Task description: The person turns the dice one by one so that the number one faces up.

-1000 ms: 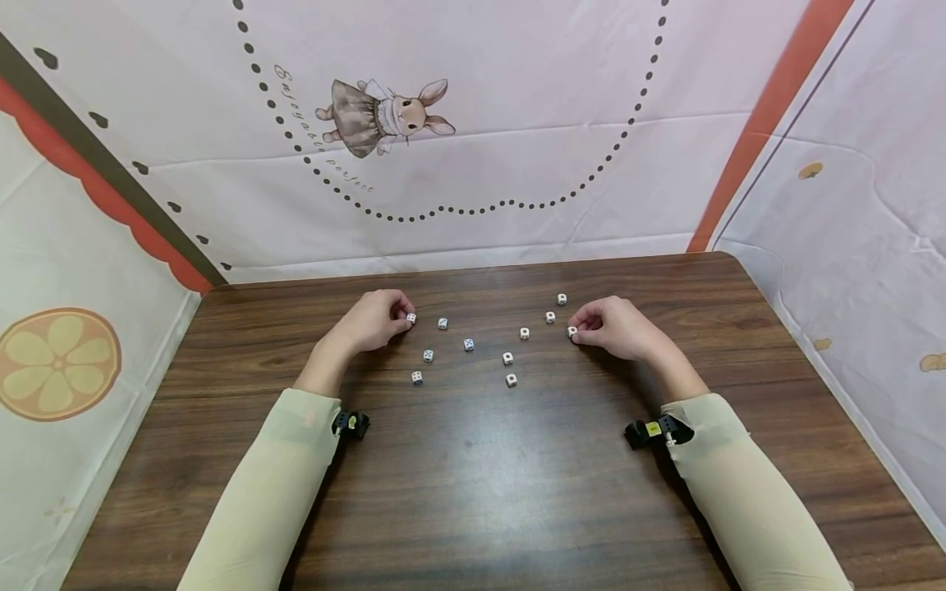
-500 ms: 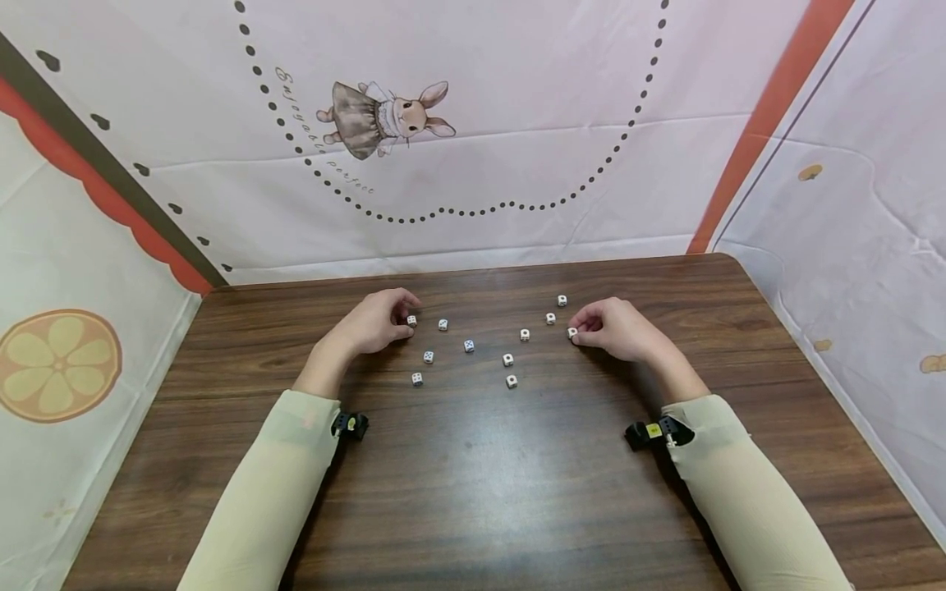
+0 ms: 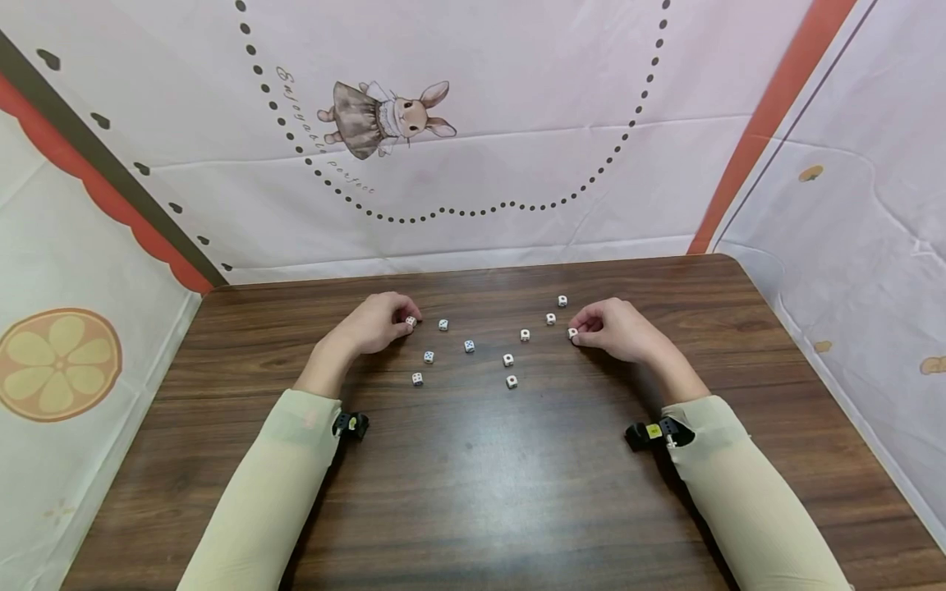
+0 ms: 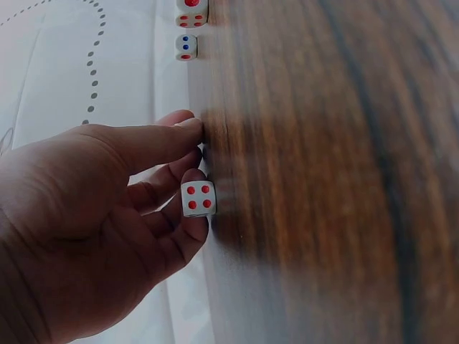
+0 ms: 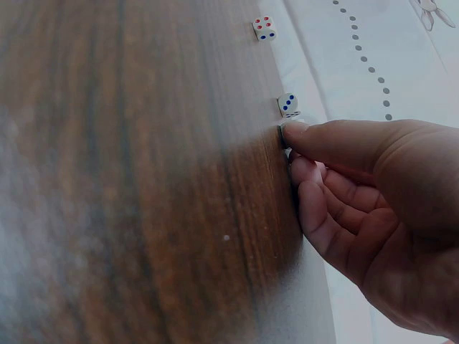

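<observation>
In the head view, my left hand (image 3: 375,322) has its thumb and index finger closing around a white die (image 3: 410,321) at the left of the scattered dice. The left wrist view shows a die (image 4: 199,198) with four red dots in front of the curled fingers, below the thumb tip. On the other side, my right hand (image 3: 609,328) pinches a white die (image 3: 572,333) low over the table. That die is hidden behind the thumb in the right wrist view, where another die (image 5: 288,103) with blue dots stands close by.
Several more dice lie on the brown wooden table (image 3: 473,492) between the hands, among them one die (image 3: 469,346) near the middle and one (image 3: 562,301) towards the back. A white printed cloth (image 3: 517,123) hangs behind the table's far edge.
Half a second ago my left thumb and index finger had spread apart around the die; now they have come together about it. My right hand keeps its pinch in place.
</observation>
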A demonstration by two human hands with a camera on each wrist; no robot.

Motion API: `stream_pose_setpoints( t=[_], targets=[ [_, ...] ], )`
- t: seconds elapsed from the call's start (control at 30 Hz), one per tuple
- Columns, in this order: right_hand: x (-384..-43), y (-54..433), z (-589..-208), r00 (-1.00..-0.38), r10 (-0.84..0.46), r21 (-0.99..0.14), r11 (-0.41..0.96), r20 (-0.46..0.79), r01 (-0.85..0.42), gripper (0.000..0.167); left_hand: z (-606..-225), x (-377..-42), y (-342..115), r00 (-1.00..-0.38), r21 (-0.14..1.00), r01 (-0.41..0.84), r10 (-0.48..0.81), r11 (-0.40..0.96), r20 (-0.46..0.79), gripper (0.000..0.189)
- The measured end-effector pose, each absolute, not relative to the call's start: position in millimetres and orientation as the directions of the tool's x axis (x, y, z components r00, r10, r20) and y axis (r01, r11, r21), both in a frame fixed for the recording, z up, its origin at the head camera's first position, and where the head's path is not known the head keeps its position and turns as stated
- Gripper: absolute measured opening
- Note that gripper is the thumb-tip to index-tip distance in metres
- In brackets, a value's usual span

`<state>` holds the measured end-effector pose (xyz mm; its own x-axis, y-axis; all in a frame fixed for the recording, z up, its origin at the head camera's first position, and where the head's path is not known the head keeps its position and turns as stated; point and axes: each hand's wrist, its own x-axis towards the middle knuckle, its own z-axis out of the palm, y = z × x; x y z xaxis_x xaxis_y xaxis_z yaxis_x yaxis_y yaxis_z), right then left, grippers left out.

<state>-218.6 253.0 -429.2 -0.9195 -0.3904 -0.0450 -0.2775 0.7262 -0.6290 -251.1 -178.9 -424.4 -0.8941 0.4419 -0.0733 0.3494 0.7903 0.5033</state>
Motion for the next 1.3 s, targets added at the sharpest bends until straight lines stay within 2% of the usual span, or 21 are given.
stream_pose_setpoints(
  t=[0.57, 1.3],
  targets=[
    [-218.8, 252.4, -428.6, -0.916, -0.399, -0.631, 0.721, -0.041, -0.286, 0.01, -425.8, -251.7, -184.2, -0.92, 0.576, 0.288, 0.387, 0.765, -0.054, 0.008],
    [-219.6, 253.5, -429.4, -0.918, -0.393, -0.628, 0.728, -0.051, -0.276, 0.009, -424.3, -251.9, -185.3, -0.925, 0.564, 0.244, 0.364, 0.789, -0.11, 0.01]
  ],
)
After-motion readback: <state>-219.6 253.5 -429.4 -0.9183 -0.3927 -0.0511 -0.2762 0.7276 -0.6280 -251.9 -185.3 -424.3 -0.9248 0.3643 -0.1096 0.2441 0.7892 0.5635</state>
